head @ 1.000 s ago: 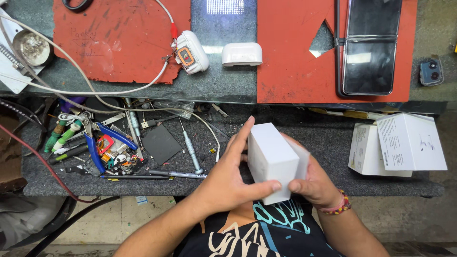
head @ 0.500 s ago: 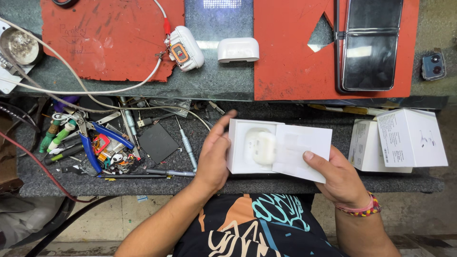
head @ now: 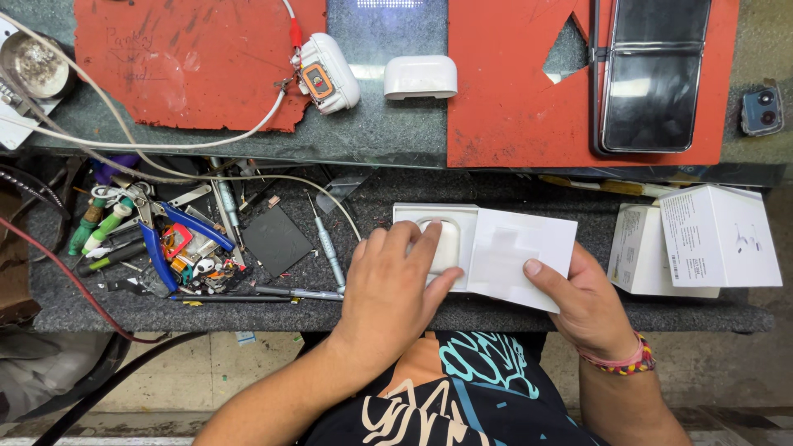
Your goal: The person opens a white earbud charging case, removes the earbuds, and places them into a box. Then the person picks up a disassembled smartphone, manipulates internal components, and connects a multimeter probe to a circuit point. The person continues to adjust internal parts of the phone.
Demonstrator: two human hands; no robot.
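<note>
A small white box base (head: 417, 216) lies open on the dark lower shelf, with a white earbud case (head: 447, 244) seated in it. My left hand (head: 388, 289) rests over the base, its fingertips on the earbud case. My right hand (head: 585, 301) holds the white box lid (head: 520, 258), which lies tilted just right of the base and overlaps its edge.
Two more white boxes (head: 702, 239) stand at the right. A heap of screwdrivers, pliers and tweezers (head: 165, 244) lies at the left. On the upper bench sit red mats (head: 190, 62), an opened white case on a cable (head: 328, 74), a white case lid (head: 420, 76) and a folding phone (head: 651, 74).
A second ago both hands held the closed white box upright. The lid came off to the right, the base went down on the shelf, and my left hand moved onto the earbud case.
</note>
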